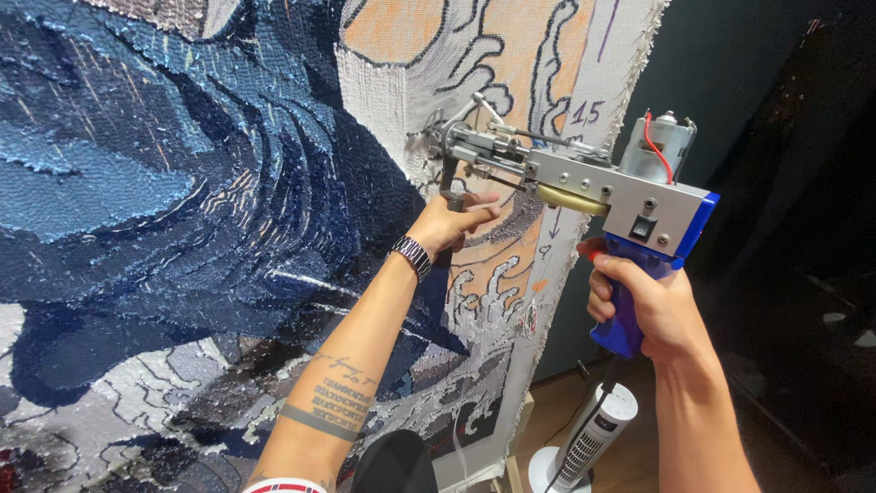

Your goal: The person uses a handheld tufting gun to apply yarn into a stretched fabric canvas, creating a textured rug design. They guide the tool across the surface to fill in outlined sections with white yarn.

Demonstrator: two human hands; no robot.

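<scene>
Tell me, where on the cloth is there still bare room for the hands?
Bare cloth shows left of the gun, under the orange patch. Another bare strip runs between the left hand and right hand. The blue yarn on the left is packed full.

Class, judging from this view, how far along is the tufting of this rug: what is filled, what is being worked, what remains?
Done: the blue waves are filled. In hand: the right hand grips the tufting gun, the left hand steadies its front handle, tip against the cloth. Left: bare outlined cloth near the right edge.
</scene>
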